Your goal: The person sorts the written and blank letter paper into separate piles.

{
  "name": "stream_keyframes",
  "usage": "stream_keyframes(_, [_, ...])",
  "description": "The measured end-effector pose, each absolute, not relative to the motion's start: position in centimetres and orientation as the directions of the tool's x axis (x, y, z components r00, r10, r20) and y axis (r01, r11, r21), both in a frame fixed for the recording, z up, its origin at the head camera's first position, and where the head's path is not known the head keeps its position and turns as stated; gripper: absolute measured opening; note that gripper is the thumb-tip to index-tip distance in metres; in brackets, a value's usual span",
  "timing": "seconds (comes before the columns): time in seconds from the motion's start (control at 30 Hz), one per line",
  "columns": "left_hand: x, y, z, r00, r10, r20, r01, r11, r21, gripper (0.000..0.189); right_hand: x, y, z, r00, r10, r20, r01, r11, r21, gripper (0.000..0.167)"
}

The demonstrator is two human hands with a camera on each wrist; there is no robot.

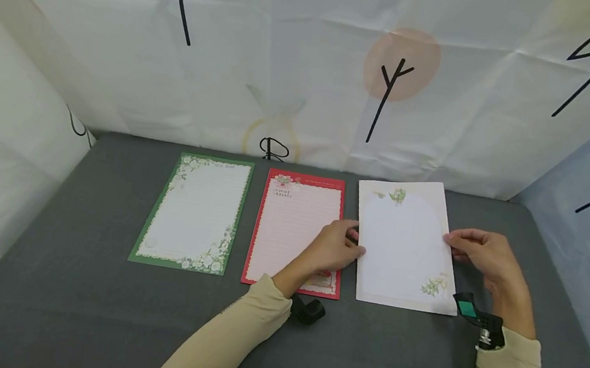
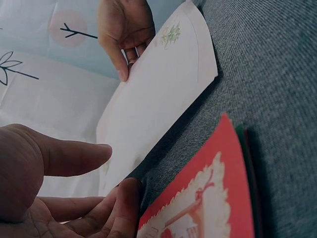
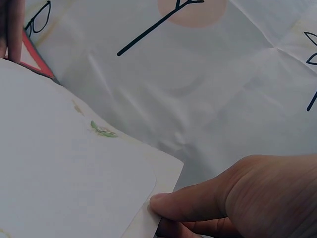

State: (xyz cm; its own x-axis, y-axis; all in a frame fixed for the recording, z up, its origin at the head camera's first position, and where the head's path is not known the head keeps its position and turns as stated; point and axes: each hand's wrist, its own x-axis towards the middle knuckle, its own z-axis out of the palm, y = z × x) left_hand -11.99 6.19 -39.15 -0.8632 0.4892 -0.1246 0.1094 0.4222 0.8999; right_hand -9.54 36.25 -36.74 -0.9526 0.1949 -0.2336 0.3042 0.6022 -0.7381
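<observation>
While left hand [image 1: 333, 246] and right hand [image 1: 493, 257] hold one white sheet [image 1: 403, 245], frame right, between fingers [image 1: 466, 233], we count one red-bordered sheet [image 1: 289, 223] centre, one green-bordered sheet [image 1: 192, 212] left.

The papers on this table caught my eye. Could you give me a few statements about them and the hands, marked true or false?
1. Seen from the head camera, the green-edged paper lies left of the red-edged paper. True.
2. The right hand pinches an edge of the white paper. True.
3. The left hand touches the green-edged paper. False: it is at the left edge of the white paper.
4. The white paper carries leafy prints. True.
5. The tabletop is bright yellow. False: it is dark grey.
6. The sleeves are red. False: both are beige.
</observation>
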Motion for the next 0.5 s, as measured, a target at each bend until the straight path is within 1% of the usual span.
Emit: stream_keyframes(0.5, [-11.69,6.40,-39.02,-0.853,0.508,-0.118,0.108,0.394,0.913,0.049,-9.55,36.59,-37.06,-0.942,0.216,-0.258,0.337,0.611,-0.717,0.045])
